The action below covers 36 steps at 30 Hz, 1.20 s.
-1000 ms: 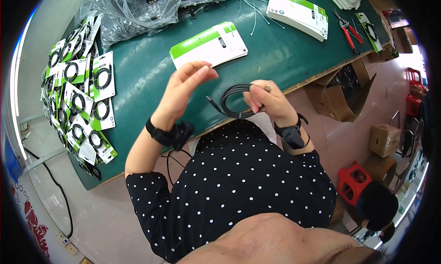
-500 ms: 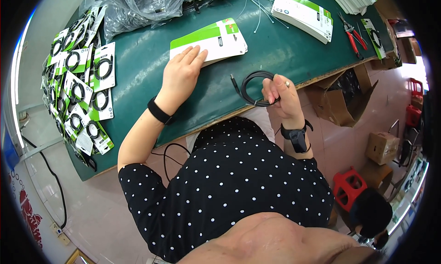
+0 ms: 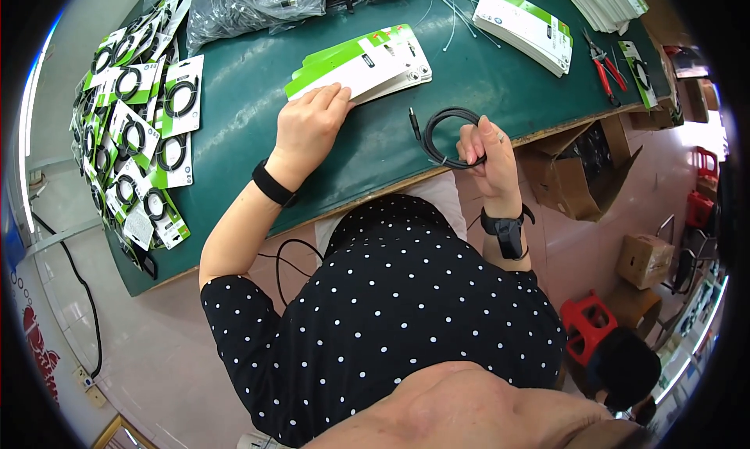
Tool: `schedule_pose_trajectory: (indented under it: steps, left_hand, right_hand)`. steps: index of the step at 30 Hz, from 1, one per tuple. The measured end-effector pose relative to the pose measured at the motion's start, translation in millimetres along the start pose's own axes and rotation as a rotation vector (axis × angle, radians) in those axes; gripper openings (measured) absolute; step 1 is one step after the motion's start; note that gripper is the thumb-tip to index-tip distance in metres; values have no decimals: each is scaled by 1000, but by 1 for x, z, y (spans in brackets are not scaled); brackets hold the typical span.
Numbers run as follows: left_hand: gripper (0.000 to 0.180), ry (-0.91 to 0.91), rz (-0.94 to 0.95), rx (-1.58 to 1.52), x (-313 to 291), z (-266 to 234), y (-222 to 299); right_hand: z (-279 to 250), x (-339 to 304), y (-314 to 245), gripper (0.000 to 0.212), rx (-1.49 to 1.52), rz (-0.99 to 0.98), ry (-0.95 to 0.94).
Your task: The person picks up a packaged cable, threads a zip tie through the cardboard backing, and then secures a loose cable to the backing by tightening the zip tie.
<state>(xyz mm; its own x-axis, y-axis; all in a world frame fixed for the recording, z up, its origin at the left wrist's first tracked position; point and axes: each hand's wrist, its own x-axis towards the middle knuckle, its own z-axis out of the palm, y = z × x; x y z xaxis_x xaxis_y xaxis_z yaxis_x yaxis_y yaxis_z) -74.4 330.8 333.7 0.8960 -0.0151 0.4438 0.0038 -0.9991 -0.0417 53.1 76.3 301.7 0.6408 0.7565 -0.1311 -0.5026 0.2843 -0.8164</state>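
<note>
My left hand (image 3: 311, 125) grips the near left end of a green-and-white packaging card (image 3: 351, 72), thumb and fingers closed on it. This card lies slanted over a small stack of similar cards (image 3: 419, 72), shifted off their line. In my right hand (image 3: 494, 156) is a coiled black cable (image 3: 428, 141), held by its right side just above the table's front edge. One plug of the cable sticks up at the coil's left; a thin tie shows at its lower edge. Part of the coil is hidden behind my right fingers.
Carded black cables (image 3: 133, 132) are heaped at the left. Behind lie a clear plastic bag (image 3: 254, 11), loose cable ties (image 3: 453, 15) and a card stack (image 3: 522, 35). Red-handled pliers (image 3: 605, 67) lie at the right, above an open cardboard box (image 3: 574, 179). Another person (image 3: 621, 367) is lower right.
The top card has turned and slid towards the lower left off its stack, my left fingers now closed on its end. My right hand has raised the cable slightly and moved right.
</note>
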Motion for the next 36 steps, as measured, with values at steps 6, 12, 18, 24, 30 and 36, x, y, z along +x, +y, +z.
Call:
schedule_pose_trajectory:
  steps: [6,12,18,24,30,36]
  left_hand:
    - [20,-30,4,23,-10,-6,5]
    - [20,70,-26,56,-26,-44,10]
    - [21,76,-124,-16,-85,-75,43]
    - [22,61,-81,-230,-116,-50,70]
    - [23,181,-152,-306,-109,-44,78]
    - [21,176,-122,-460,-121,-32,72]
  right_hand:
    - [0,-5,1,46,14,10,10]
    - [2,-1,2,45,96,-44,63]
    - [14,12,-9,44,91,-31,110]
    - [77,22,11,40,-166,125,3]
    - [112,25,41,36,-581,251,-297]
    - [111,33,39,39,-536,452,-379]
